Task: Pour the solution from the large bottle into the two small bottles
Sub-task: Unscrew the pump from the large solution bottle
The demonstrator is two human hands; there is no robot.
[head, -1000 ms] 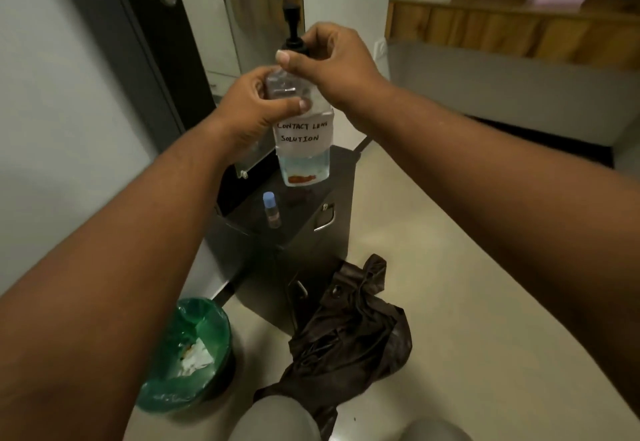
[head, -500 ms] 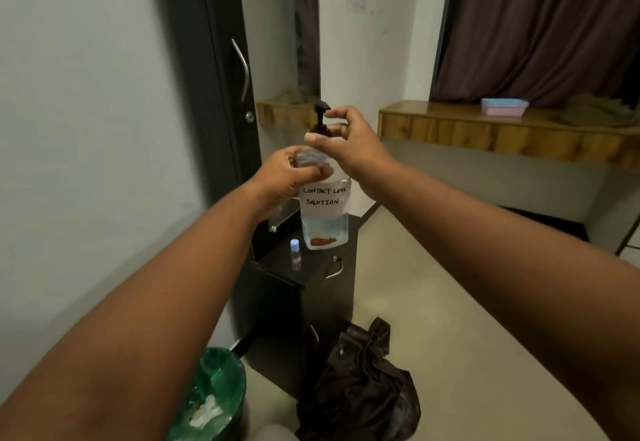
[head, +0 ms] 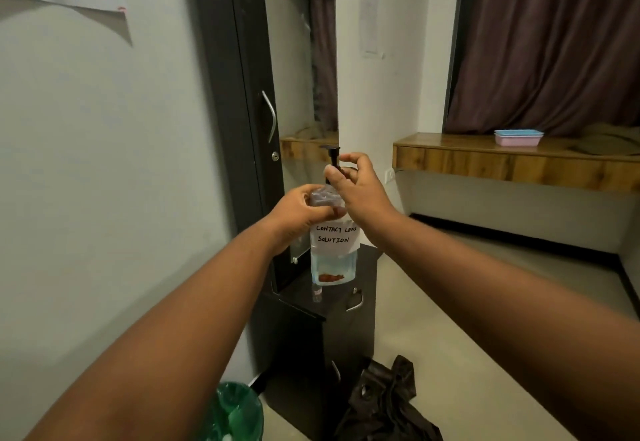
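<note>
Grey walls, a dark door at far left and a curtained window at far right frame a small room. Near the middle, a low black cabinet (head: 349, 305) is seen on a pale floor, with a green bin (head: 239, 413) and a crumpled dark bag (head: 384, 406) lying near its foot.

A large bottle (head: 333, 253) is held upright in the air above the cabinet top, not resting on it. Its long axis is vertical. A white label reading "CONTACT LENS SOLUTION" is wrapped round its middle, and pale blue liquid is seen in its lower part. A black pump (head: 333, 156) stands up from its neck.

The left hand (head: 304, 213) is closed round the bottle's shoulder from the left, fingers and thumb wrapped tight. The right hand (head: 356, 187) is set just right of the pump, at the neck. Its fingers are loosely curled and part open, thumb and forefinger pinched at the pump's collar; the exact contact is hidden behind the thumb.

One small bottle (head: 317, 293) is seen standing on the cabinet top, just below the large bottle's base and slightly left. A second small bottle is not made out.

The pump is judged to be in the course of being unscrewed, so the turning is about the vertical axis, with the right hand nearer the cap. No pouring is yet begun.
</note>
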